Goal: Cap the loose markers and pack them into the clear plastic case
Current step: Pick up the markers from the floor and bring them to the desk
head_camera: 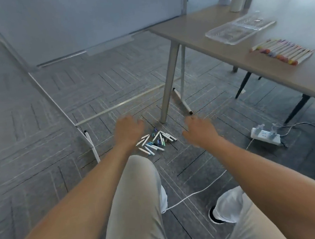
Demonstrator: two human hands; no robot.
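Note:
A heap of several loose white markers and small coloured caps point(156, 142) lies on the grey carpet by a table leg. My left hand point(129, 130) hovers just left of the heap, fingers loosely bent, holding nothing. My right hand point(199, 130) hovers to the right of the heap, also empty with relaxed fingers. On the table at the right, the clear plastic case point(240, 29) lies opened flat, and a row of several capped markers point(282, 54) lies nearer the table's front edge.
The grey table leg point(167, 86) stands right behind the heap. A white power strip point(266, 137) with cables sits on the floor to the right, and a white cord point(195, 192) runs by my shoes. A whiteboard stand's frame point(90, 140) lies at the left.

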